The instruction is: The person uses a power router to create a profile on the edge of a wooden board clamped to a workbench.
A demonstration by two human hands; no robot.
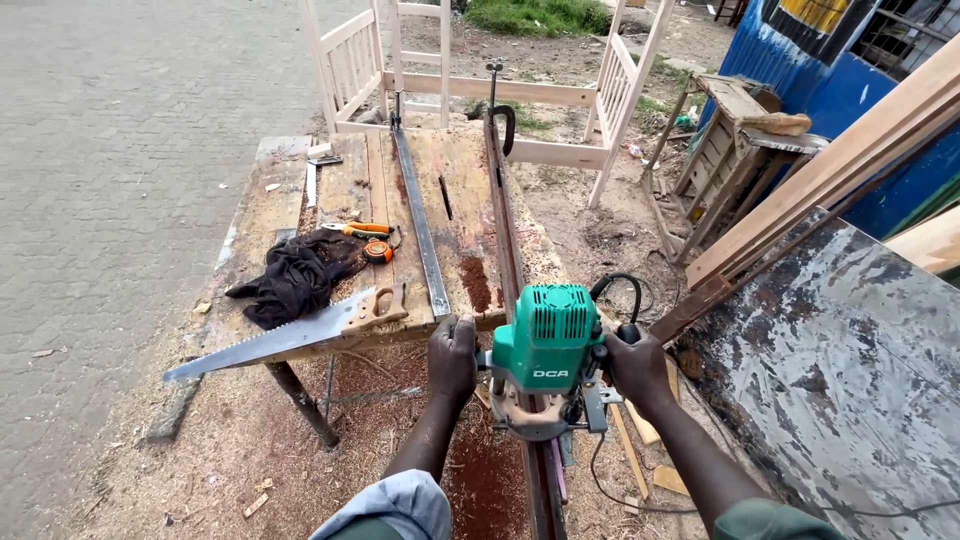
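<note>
A green electric router sits on a long dark strip of wood that runs along the right edge of a worn workbench. My left hand grips the router's left handle. My right hand grips its right handle. Reddish sawdust lies on the bench and on the ground under the tool. The router's black cord loops behind it.
A handsaw, a dark cloth, an orange tape measure and a long metal bar clamp lie on the bench. A pale wooden frame stands beyond it. Planks and a painted board lean at right.
</note>
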